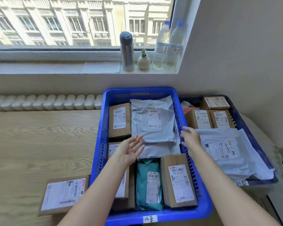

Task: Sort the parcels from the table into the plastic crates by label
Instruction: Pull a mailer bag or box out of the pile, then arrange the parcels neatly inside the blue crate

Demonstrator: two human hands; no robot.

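Holding nothing, the left hand [129,152] hovers palm-up with fingers spread over the blue crate [137,91], at 6 o'clock in view.

- Right hand [190,138]: relaxed, fingers loosely apart, over the crate's 3 o'clock rim; grips nothing.
- Blue crate contents: grey mailer [152,121] on top at centre, just beyond the left fingertips; cardboard boxes at 9, 7 and 5 o'clock; teal parcel [148,183] at 6 o'clock.
- Dark crate [236,115], at 3 o'clock of the blue one: boxes and grey mailers.
- Table [39,136]: one labelled cardboard parcel [64,194], at 8 o'clock.
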